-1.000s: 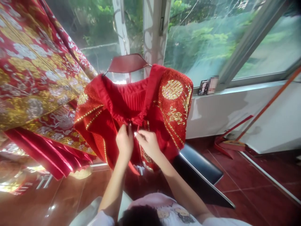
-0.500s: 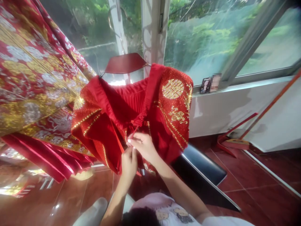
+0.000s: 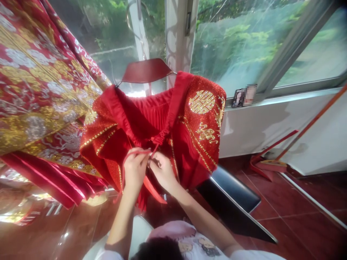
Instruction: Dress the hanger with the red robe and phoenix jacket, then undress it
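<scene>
Fig. A red garment is hung on a hanger before the window. At the lower middle of its front, a ribbon is pinched between the closed fingers of the left hand and the right hand. Its loose end is draped below them. Brocade is hung just left.

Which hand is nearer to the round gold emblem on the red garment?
Right. The right hand is below and left of the emblem; the left hand is farther left. Both pinch the red ribbon.
</scene>
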A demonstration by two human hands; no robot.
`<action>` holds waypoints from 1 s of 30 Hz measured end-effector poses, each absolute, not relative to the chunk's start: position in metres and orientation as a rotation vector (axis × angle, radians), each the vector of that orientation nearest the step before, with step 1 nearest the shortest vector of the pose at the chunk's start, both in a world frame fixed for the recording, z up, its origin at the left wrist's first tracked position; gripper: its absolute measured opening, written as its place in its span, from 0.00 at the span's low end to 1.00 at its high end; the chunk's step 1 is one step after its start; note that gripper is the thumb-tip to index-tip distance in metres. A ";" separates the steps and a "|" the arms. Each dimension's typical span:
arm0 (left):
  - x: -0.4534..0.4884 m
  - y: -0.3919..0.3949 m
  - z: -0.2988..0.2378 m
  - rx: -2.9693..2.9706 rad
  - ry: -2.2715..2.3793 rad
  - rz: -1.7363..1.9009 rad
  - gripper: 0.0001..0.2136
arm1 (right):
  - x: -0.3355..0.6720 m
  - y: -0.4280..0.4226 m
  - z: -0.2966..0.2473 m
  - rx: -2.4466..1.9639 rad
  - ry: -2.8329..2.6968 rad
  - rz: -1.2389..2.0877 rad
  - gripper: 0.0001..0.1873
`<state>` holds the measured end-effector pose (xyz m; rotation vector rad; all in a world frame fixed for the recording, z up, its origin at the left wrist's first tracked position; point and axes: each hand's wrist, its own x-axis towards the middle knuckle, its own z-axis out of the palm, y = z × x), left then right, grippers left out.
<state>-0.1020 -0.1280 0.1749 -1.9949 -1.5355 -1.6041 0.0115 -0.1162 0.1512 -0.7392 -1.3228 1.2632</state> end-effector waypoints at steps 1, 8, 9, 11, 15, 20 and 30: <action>-0.100 -0.124 0.177 -1.971 -1.572 -1.612 0.04 | 0.012 -0.116 0.151 -0.750 -1.328 1.255 0.04; -0.094 -0.118 0.168 -1.718 -2.019 -2.261 0.13 | 0.013 -0.120 0.155 -0.812 -1.308 1.273 0.06; -0.095 -0.118 0.166 -1.727 -2.030 -2.432 0.15 | 0.012 -0.122 0.156 -0.817 -1.282 1.307 0.06; -0.099 -0.119 0.161 -1.662 -1.990 -2.826 0.19 | 0.009 -0.126 0.157 -0.833 -1.253 1.354 0.06; -0.104 -0.123 0.151 -1.498 -2.062 -3.318 0.23 | 0.006 -0.129 0.156 -0.843 -1.295 1.236 0.04; -0.090 -0.121 0.140 -1.240 -2.107 -3.191 0.15 | 0.008 -0.132 0.155 -0.895 -1.351 1.189 0.04; -0.166 -0.128 0.085 -0.796 -2.086 -2.691 0.15 | 0.015 -0.132 0.162 -0.827 -1.432 1.257 0.06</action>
